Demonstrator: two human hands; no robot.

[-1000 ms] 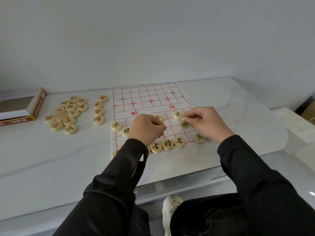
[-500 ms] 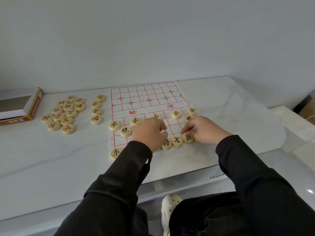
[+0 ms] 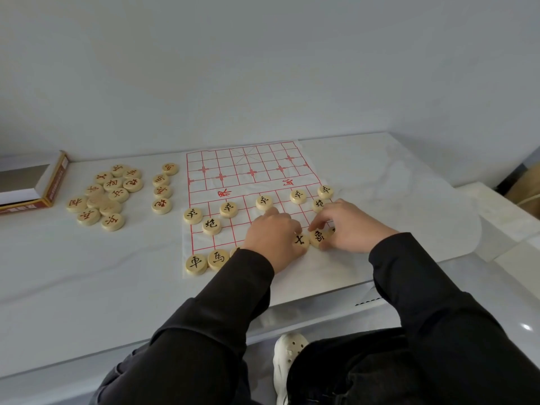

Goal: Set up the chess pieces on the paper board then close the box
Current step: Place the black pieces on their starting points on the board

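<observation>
So, I judge it nearly half done: the right hand [image 3: 350, 226] pinches a black-lettered round wooden piece [image 3: 318, 238], the left hand [image 3: 271, 238] hides its grip, red-lettered wooden pieces [image 3: 112, 184] and open cardboard box [image 3: 55, 182] wait.

Single head-worn wide-angle view, facing forward-down, close above paper board [image 3: 251, 171] on table [image 3: 87, 273], wall [image 3: 263, 68] behind.

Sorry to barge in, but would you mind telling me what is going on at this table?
A person in black sleeves is laying out round pale wooden chess pieces with black characters on the near half of the white paper board with a red grid. The right hand pinches one black-lettered piece in the near row; the left hand rests curled beside it. The red-lettered wooden pieces lie off the board to the left, near the open cardboard box.
</observation>
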